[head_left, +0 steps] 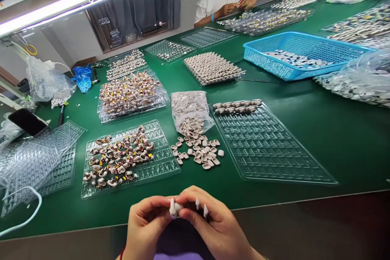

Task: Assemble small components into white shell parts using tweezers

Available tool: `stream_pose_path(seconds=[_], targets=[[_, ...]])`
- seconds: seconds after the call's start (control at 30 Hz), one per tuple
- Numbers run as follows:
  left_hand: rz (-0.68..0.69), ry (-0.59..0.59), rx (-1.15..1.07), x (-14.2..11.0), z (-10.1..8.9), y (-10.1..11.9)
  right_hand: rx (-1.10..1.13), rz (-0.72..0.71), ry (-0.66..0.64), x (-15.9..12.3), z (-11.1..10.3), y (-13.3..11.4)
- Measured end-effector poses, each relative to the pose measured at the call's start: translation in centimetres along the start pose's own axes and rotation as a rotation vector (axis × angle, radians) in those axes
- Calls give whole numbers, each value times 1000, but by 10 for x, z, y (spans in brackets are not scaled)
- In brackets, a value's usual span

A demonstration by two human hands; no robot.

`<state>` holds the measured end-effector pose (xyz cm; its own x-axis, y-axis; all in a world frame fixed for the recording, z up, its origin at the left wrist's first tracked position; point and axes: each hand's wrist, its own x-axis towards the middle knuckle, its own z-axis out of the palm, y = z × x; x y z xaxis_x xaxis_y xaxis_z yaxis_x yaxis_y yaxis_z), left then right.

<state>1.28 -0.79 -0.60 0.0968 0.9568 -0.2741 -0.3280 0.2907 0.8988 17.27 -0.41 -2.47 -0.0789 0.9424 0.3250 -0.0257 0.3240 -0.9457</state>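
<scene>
My left hand [149, 221] and my right hand [213, 221] meet at the table's front edge. Pinched between their fingertips is a small whitish earbud housing [173, 208]; the fingers cover part of it. Two pale pointed pieces [201, 207] show among the curled fingers of my right hand, too small to name. Beyond my hands, beige oval shells [203, 152] lie loose, spilling from a clear plastic bag [189, 105]. A clear tray [122, 162] on the left carries earbud halves with wires and yellow tabs. On the right, another clear tray [280, 150] has closed earbud pieces in its top rows.
Stacked filled trays [131, 93] stand behind on the left, near a phone [27, 122] and loose clear trays [36, 162]. A tray of beige parts [211, 67] and a blue basket [304, 44] lie farther back. Across the green table sits another person [227, 0].
</scene>
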Motion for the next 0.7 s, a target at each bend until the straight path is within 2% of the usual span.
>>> stream_pose_path(seconds=[0.17, 0.43, 0.7], targets=[[1, 76, -53, 0, -1, -5, 41, 90, 26, -4, 3, -1], [11, 44, -97, 2, -1, -7, 56, 201, 34, -5, 5, -3], [29, 79, -52, 1, 0, -7, -27, 184, 23, -9, 5, -1]])
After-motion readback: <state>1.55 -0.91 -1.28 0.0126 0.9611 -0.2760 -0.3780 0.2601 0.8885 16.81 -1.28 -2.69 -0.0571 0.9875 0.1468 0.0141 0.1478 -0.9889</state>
